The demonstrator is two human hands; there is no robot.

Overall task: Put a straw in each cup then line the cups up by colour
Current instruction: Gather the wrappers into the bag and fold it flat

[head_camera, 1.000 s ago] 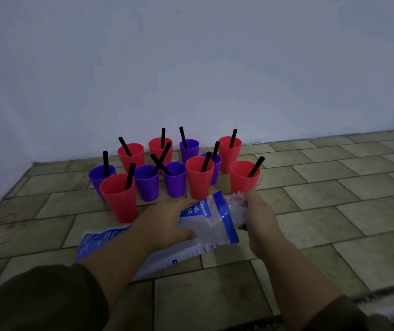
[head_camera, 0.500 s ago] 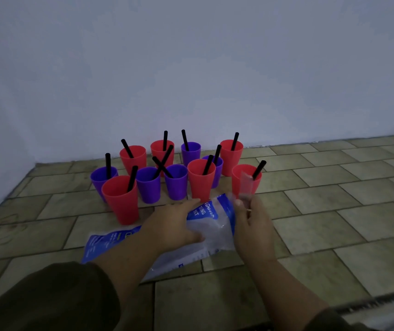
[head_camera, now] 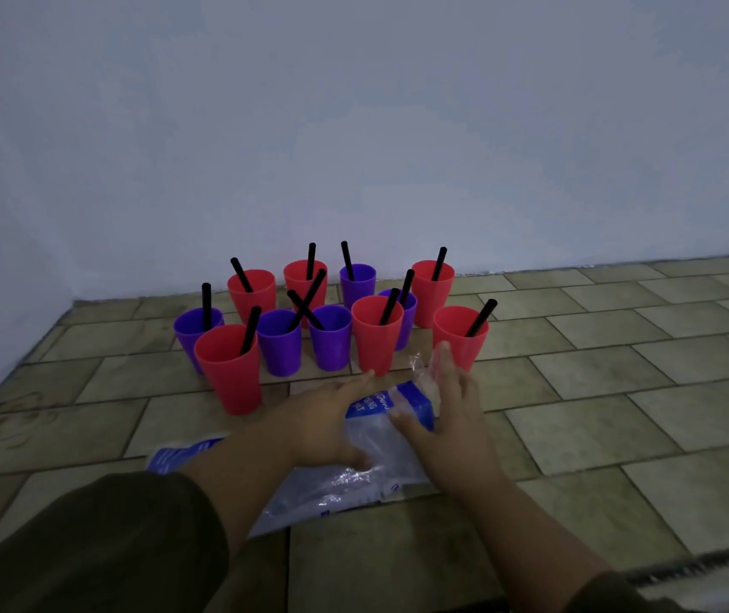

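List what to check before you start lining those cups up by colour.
1. Straw in every cup: ok. Each red cup and purple cup shows a black straw.
2. Cups upright: ok.
3. Colours lined up: not ok. Red and purple stand mixed in one cluster.
4. Hands free: not ok. The left hand and right hand both rest on the plastic bag.
5. Space in front of the cups: not ok. The bag lies there on the tiled floor.
6. Bag emptied of straws: cannot tell.
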